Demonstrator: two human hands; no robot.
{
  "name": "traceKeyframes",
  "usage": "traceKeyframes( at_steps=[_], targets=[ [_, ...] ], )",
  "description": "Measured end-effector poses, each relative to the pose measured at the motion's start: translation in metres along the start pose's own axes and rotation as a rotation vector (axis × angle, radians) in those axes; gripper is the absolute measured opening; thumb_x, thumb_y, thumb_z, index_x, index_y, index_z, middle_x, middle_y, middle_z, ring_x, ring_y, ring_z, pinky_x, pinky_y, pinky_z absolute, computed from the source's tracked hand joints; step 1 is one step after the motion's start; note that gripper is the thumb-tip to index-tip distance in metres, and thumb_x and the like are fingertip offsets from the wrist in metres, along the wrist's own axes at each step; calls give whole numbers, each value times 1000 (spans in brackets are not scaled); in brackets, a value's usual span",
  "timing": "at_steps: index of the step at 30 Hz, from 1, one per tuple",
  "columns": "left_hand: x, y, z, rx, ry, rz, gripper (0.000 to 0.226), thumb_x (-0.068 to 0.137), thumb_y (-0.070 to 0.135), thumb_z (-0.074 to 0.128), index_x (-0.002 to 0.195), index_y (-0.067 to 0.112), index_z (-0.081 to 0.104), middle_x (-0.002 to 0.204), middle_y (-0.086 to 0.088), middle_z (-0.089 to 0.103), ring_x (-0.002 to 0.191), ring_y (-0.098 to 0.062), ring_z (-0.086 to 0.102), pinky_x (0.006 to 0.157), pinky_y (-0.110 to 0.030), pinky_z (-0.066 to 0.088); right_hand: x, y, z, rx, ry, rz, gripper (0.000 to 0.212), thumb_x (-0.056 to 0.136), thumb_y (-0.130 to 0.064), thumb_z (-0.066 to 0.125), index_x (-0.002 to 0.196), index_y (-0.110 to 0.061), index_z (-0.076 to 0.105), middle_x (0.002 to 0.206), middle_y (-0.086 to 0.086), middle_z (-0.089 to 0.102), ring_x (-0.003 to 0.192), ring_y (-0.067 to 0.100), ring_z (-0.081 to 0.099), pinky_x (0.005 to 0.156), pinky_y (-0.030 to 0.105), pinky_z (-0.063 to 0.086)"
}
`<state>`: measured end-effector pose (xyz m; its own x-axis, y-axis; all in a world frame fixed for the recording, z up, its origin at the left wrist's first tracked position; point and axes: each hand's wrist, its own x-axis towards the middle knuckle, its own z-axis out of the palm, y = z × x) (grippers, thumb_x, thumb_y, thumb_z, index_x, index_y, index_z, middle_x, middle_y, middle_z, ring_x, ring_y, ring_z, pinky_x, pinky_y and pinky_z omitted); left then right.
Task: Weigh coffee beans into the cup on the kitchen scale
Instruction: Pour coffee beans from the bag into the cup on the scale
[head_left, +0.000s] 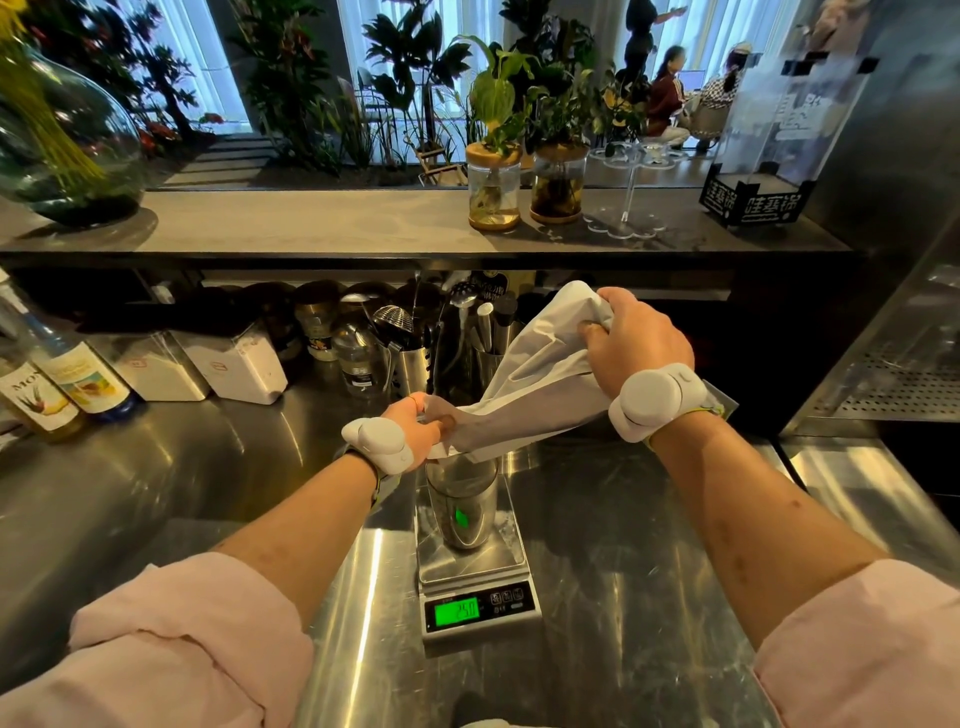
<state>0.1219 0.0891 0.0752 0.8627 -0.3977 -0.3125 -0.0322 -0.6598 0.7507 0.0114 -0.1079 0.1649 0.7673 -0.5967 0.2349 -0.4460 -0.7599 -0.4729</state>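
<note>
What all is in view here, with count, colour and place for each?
bag: one, white, tilted over the cup
cup: one, steel, on the scale
scale: one, silver with green display, counter centre
syrup bottles: two, yellow labels, counter left
canisters: two, white, back of counter
plant jars: two, clear, upper shelf
vase: one, clear glass, shelf left
left hand: one, grips the bag's lower end
right hand: one, grips the bag's raised end
</note>
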Motion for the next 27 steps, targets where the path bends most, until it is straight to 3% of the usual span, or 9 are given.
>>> traceKeyframes(
  at_steps=[3,7,10,13,18,19,21,23,27],
  targets=[
    [-2,4,2,-7,10,3,35,88,9,53,123,5,48,109,-19,59,106,-33,60,86,-39,50,1,0,0,-6,2,-6,33,95,-32,47,126,-21,49,107,7,65,90,26,61,68,34,45],
    [-5,9,6,-47,48,28,32,79,21,57,107,6,52,96,-13,53,88,-25,52,90,-38,48,2,-1,-1,-9,9,-26,31,95,-32,46,124,-21,50,107,7,65,88,25,60,68,35,46],
    [-3,8,6,-11,43,29,34,89,4,49,122,-2,49,100,-14,52,93,-25,53,84,-31,44,3,-2,-2,-9,8,-37,32,95,-31,47,125,-20,49,107,7,65,86,24,59,69,36,48],
    [-3,8,4,-12,41,9,33,89,5,50,122,1,48,105,-16,58,107,-34,59,91,-42,50,3,-3,-3,-17,13,-43,32,95,-30,47,125,-20,49,107,8,65,89,26,61,70,37,49],
    [-4,2,0,-11,-4,4,31,91,9,49,123,9,49,108,-17,62,89,-25,61,60,-28,53,3,-5,-1,-25,30,-61,34,95,-32,49,127,-21,48,109,7,64,92,25,62,71,37,50],
    [-5,2,-1,-6,2,3,31,91,9,49,122,8,49,109,-19,62,90,-27,62,60,-29,54,3,-6,-1,-27,33,-63,35,95,-32,49,128,-21,48,110,7,64,92,25,61,70,36,49],
    [-5,5,1,5,38,5,31,90,10,50,121,4,49,108,-20,61,101,-36,63,77,-43,56,4,-6,0,-31,42,-68,36,95,-33,49,129,-23,47,111,6,64,92,25,61,68,34,47],
    [-7,7,1,14,48,3,32,90,9,50,122,2,49,111,-21,61,107,-39,60,90,-46,52,5,-7,-1,-36,50,-74,37,95,-34,49,130,-23,46,112,6,64,93,25,62,68,33,46],
    [-6,5,-2,8,-4,-1,29,92,11,47,121,10,49,113,-20,61,103,-35,63,78,-38,56,5,-8,-2,-46,60,-94,37,95,-34,49,130,-23,46,111,6,64,93,26,62,69,35,49]
  ],
)
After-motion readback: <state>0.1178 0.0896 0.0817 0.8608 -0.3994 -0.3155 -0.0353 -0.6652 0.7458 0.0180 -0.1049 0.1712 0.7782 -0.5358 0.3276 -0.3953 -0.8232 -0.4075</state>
